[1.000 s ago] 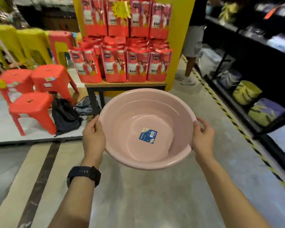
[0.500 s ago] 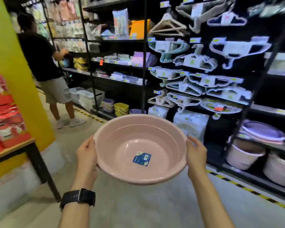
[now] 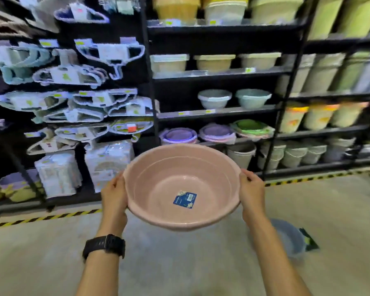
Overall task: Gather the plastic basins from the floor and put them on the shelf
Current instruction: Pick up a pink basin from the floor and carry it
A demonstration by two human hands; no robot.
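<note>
A person's left hand (image 3: 113, 194) and right hand (image 3: 252, 190) each grip opposite sides of a round pink plastic basin (image 3: 182, 186), fingers curled over its rim, held level in the air before black metal shelves (image 3: 218, 113). The basin looks light, stiff and smooth, so the rolled rim seems the surest hold. Left hang packaged hangers (image 3: 107, 54); centre shelves carry stacked purple basins (image 3: 178, 135). At lower right, a blue basin (image 3: 288, 238) lies on the floor, where a foot could catch it.

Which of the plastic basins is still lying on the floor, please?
The blue basin, on the floor beside the right forearm. The pink basin is held up by both hands, the others sit on shelves.
</note>
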